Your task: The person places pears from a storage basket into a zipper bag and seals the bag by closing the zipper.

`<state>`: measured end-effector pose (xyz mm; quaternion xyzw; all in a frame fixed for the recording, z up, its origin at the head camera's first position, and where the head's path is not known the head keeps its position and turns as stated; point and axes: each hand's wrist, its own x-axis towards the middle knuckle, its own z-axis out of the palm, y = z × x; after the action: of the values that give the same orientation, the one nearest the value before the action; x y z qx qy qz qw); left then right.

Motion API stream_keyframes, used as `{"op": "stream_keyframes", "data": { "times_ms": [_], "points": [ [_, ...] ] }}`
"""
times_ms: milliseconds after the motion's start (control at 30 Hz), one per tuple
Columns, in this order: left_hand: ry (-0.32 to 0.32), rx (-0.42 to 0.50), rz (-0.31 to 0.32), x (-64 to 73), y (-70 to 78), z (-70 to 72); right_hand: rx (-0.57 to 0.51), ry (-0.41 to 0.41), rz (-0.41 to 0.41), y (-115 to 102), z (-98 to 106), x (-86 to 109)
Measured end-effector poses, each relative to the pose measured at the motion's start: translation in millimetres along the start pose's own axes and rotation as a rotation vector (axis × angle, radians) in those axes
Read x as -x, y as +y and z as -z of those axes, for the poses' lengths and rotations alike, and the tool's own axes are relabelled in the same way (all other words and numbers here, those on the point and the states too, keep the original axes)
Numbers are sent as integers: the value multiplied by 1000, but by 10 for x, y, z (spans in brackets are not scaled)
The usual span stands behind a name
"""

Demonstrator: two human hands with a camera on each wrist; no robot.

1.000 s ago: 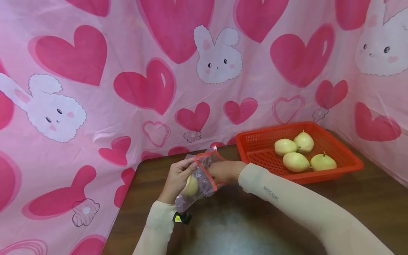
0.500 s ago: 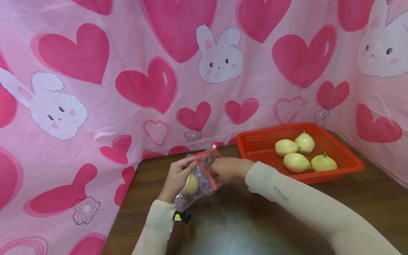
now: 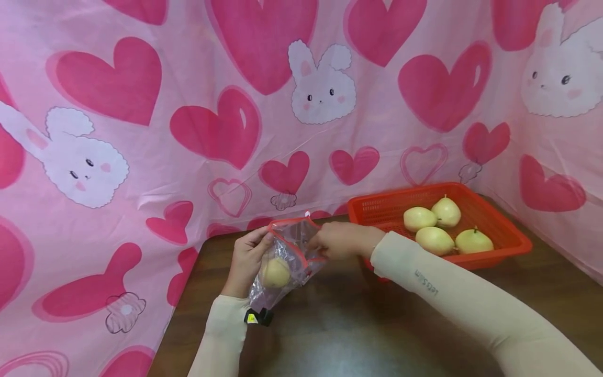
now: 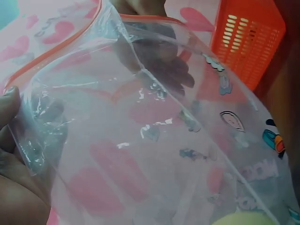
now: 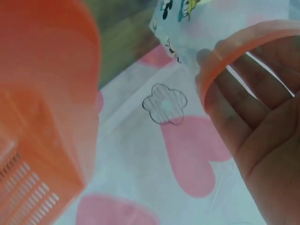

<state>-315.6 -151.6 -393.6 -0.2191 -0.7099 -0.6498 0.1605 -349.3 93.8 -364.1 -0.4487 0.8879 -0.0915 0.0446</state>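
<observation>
A clear zip bag (image 3: 298,275) with a red-orange zip strip and printed cartoon figures is held up over the table, its mouth spread apart. One pale yellow pear (image 3: 276,273) sits low in it, seen through the plastic. My left hand (image 3: 246,262) pinches the bag's left edge by the mouth, thumb on the near side. Fingers of my right hand (image 3: 346,240) reach inside the mouth. In the right wrist view that hand (image 5: 276,126) shows its palm with fingers extended behind the strip, holding nothing visible.
A red-orange plastic basket (image 3: 506,252) stands at the back right of the brown wooden table (image 3: 339,324). Several pale yellow pears (image 3: 434,241) lie in its right part. A pink curtain (image 3: 198,78) with hearts and rabbits hangs behind the table.
The right hand has drawn back to the right, partly out of the bag. The left hand and bag have shifted slightly left, the mouth spreads wider, and the pear shows more fully.
</observation>
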Motion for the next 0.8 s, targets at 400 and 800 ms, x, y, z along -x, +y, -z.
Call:
{"op": "stream_keyframes", "data": {
  "times_ms": [400, 800],
  "points": [
    [190, 412, -54, -43, 128, -57, 80, 105, -5, 66, 477, 166],
    [135, 514, 1, -63, 30, -126, 25, 198, -57, 195, 761, 339]
  ]
}}
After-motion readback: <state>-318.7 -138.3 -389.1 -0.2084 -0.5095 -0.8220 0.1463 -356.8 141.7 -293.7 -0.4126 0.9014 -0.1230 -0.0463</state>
